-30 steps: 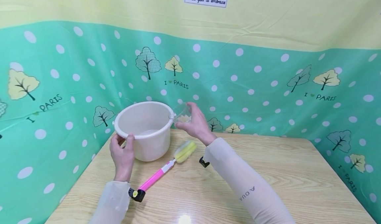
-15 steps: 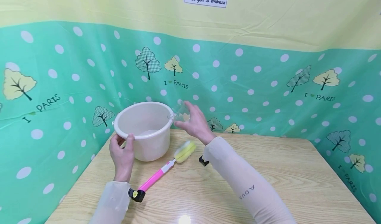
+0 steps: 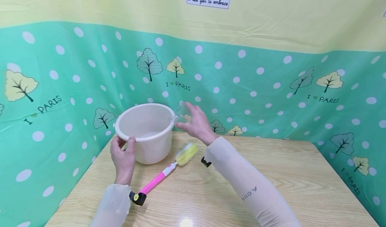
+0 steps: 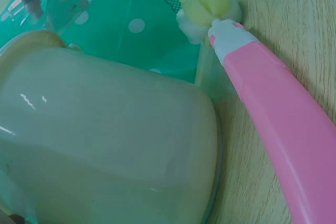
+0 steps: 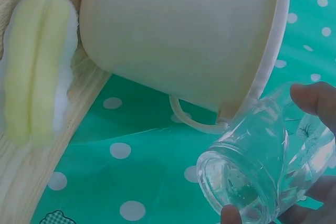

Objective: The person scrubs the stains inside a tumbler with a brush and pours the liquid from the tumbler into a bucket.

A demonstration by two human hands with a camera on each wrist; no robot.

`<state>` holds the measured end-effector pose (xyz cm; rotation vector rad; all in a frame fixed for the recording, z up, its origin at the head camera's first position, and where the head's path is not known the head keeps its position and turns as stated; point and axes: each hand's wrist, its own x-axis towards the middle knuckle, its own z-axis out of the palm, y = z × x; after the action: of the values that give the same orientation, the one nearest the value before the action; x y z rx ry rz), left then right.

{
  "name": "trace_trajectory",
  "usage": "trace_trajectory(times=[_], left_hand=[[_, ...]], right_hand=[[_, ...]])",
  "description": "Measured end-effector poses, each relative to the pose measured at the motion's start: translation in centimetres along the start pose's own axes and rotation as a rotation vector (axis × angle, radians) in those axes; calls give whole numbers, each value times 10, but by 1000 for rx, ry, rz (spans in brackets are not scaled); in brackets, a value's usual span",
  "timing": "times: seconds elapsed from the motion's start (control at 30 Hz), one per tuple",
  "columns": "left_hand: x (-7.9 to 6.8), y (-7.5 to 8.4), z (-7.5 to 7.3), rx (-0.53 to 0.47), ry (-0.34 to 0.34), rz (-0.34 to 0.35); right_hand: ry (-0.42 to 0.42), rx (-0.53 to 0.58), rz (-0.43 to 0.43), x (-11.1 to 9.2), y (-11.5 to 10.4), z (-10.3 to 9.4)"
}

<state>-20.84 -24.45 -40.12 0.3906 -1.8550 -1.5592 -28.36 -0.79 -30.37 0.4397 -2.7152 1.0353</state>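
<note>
A white bucket with some clear liquid at its bottom stands at the left of the table. My left hand grips its near rim, thumb on top. With my right hand I hold a clear cup, tipped over at the bucket's right rim. In the right wrist view the cup lies between thumb and fingers, its wall next to the rim. The left wrist view is filled mostly by the bucket's outer wall. My left hand's fingers behind the bucket are partly hidden.
A sponge brush with a pink handle and a yellow and white head lies in front of the bucket, between my arms. The wooden table stretches to the right. A green and yellow patterned cloth hangs behind and at both sides.
The cup in my right hand has tipped a little further and shifted slightly left. My left hand and the bucket stay where they were.
</note>
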Motion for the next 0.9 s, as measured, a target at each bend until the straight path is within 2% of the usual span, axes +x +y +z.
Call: trace_trajectory(times=[0.9], left_hand=[[0, 1, 0, 3, -6, 5]], right_hand=[[-45, -46, 5, 7, -8, -7]])
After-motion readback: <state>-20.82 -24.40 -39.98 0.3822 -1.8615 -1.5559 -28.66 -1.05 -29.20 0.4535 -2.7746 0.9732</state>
